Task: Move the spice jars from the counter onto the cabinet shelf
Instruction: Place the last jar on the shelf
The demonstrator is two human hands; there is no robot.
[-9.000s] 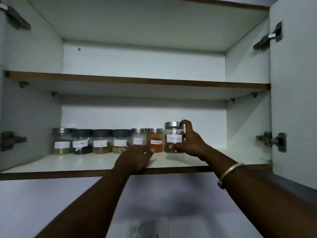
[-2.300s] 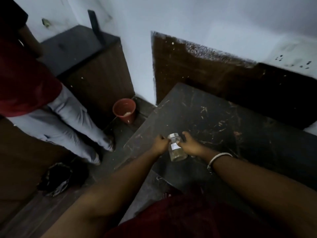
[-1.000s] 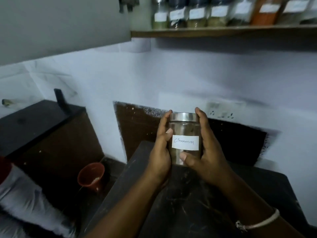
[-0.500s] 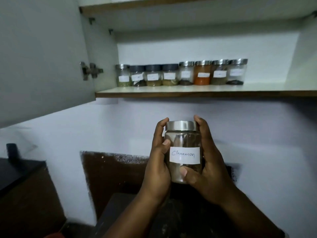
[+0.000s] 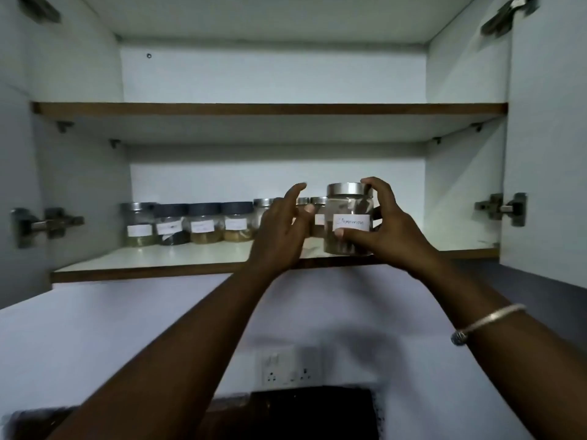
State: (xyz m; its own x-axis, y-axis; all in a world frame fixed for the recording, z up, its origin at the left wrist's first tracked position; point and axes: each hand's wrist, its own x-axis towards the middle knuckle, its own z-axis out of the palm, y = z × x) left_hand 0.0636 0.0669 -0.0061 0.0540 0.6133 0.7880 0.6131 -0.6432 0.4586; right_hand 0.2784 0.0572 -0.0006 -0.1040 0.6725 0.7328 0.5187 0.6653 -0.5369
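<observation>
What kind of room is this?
Probably a home kitchen: an open wall cabinet holds a row of labelled spice jars, with a wall socket below.

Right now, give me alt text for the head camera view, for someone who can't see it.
The right hand holds a labelled, silver-lidded spice jar at the front edge of an open cabinet's lower shelf, while the left hand hovers open beside it. A row of labelled jars lines the shelf's back; the upper shelf looks bare.
</observation>
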